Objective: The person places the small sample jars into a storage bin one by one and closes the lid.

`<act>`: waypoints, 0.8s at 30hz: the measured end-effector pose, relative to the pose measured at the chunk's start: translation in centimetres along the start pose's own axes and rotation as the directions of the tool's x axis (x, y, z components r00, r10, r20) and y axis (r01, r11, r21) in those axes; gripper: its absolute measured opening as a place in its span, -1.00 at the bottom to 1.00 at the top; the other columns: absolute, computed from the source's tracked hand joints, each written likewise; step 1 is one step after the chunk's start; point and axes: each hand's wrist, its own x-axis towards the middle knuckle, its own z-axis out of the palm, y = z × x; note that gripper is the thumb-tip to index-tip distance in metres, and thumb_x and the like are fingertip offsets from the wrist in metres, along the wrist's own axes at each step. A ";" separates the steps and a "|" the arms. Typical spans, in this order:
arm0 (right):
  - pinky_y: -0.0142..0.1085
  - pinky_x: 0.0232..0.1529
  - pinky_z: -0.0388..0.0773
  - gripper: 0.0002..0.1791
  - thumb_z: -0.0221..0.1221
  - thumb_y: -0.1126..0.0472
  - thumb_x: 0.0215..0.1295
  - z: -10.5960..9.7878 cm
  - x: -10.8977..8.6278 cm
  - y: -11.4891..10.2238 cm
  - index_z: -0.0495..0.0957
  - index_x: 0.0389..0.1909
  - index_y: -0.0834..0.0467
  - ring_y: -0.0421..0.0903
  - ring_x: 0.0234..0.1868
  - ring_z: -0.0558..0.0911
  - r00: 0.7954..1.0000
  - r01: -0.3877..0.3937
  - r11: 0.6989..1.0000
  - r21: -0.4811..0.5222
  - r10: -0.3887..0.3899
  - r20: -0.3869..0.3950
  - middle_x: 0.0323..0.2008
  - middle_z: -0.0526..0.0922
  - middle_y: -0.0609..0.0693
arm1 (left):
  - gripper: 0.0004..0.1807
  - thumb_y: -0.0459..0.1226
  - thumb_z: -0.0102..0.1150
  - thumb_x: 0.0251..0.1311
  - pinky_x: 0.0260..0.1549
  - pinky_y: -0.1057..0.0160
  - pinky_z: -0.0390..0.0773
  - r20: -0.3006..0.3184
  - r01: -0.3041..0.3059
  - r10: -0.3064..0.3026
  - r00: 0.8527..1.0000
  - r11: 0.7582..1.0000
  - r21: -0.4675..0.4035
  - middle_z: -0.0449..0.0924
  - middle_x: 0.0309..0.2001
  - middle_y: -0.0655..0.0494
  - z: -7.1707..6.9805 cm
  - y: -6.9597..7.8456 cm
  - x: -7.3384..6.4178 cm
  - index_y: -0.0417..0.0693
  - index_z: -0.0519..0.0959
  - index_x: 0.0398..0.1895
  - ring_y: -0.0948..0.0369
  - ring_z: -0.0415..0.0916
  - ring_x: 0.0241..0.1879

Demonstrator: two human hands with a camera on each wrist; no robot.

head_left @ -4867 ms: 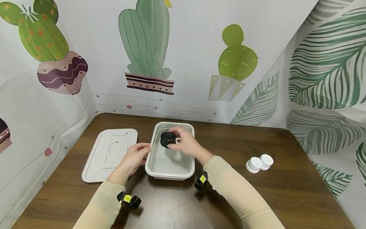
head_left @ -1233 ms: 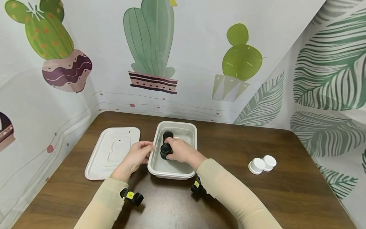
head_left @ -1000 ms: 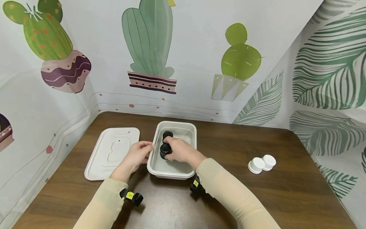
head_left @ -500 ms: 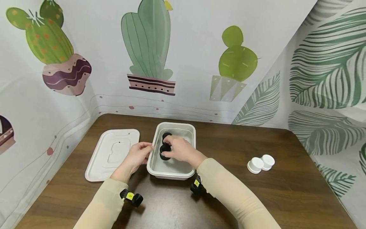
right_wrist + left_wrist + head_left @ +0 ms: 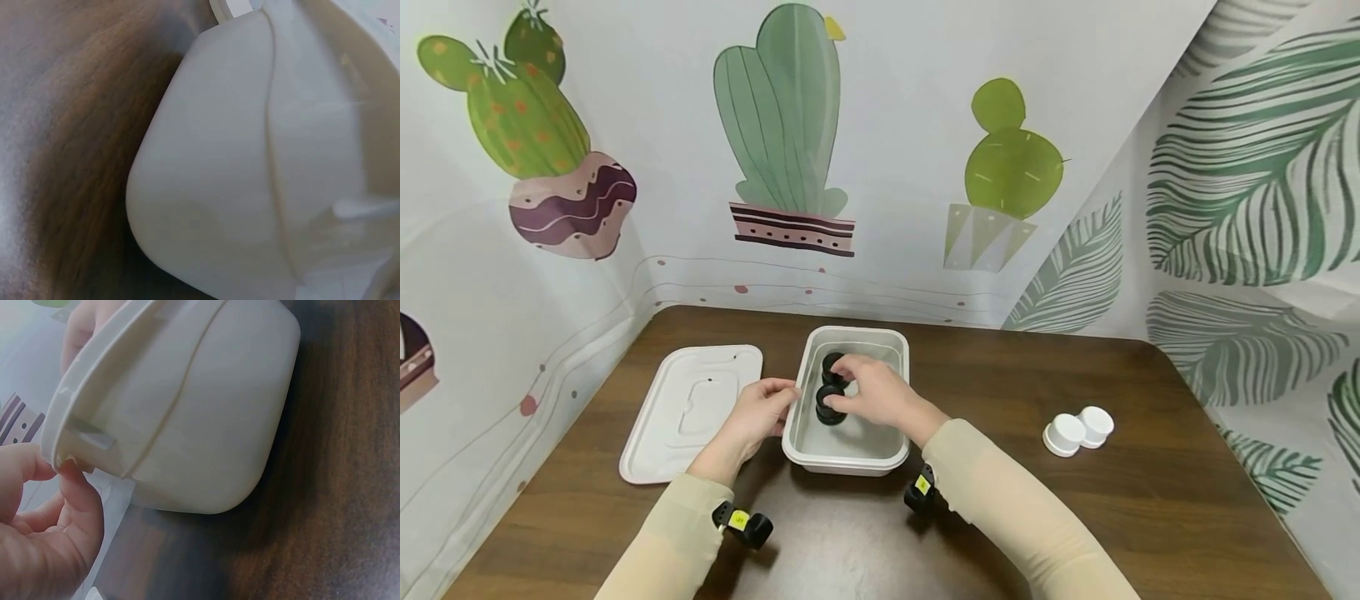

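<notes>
Two round black lidded containers (image 5: 830, 407) stand side by side along the left inner wall of a pale plastic storage box (image 5: 846, 457), one behind the other. My right hand (image 5: 880, 394) reaches into the box over them. Its thumb lies at the top of the nearer black container and its fingers at the farther one, partly covering both. With my left hand (image 5: 763, 411) I pinch the box's left rim; the left wrist view shows thumb and finger (image 5: 81, 494) meeting there. In the right wrist view the box wall (image 5: 206, 169) hides my right hand's fingers.
A flat pale lid (image 5: 692, 408) lies on the wooden table (image 5: 970, 517) left of the box. Two white round containers (image 5: 1064, 435) stand together at the right. A cactus-patterned cloth hangs behind the table.
Both black containers have shifted from mid-box to the left inner wall, lined up front to back. My right thumb has moved onto the nearer one. My left hand stays on the rim.
</notes>
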 end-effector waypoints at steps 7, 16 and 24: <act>-0.22 0.08 0.50 -0.45 0.30 -0.04 0.11 0.0 -0.4 0.5 0.50 0.05 0.19 -0.03 0.02 0.61 1.000 -0.020 0.991 0.130 0.021 -0.008 -0.03 0.63 0.09 | -0.60 -0.28 0.04 0.25 -0.58 0.33 0.56 -0.002 -0.005 0.005 1.000 1.000 -0.008 0.56 -0.44 0.13 0.1 -0.3 -0.1 -0.38 0.39 0.08 0.29 0.52 -0.54; -0.16 0.06 0.54 -0.44 0.28 -0.01 0.14 -0.7 -1.4 0.9 0.47 0.07 0.25 -0.02 0.03 0.59 0.999 -0.035 0.974 0.226 0.034 0.007 0.03 0.59 0.14 | -0.59 -0.27 0.06 0.25 -0.57 0.31 0.58 -0.009 -0.014 0.014 1.000 1.000 -0.011 0.57 -0.40 0.09 0.1 -0.5 -0.1 -0.38 0.39 0.08 0.29 0.52 -0.50; -0.14 0.02 0.57 -0.49 0.32 0.07 0.10 -1.7 -2.2 1.4 0.50 0.03 0.23 -0.03 -0.01 0.62 0.997 -0.040 0.965 0.259 0.055 -0.051 -0.01 0.61 0.07 | -0.59 -0.27 0.04 0.27 -0.53 0.30 0.59 0.003 -0.026 0.026 1.000 0.999 -0.019 0.58 -0.34 0.06 0.0 -0.4 0.0 -0.39 0.39 0.09 0.29 0.54 -0.47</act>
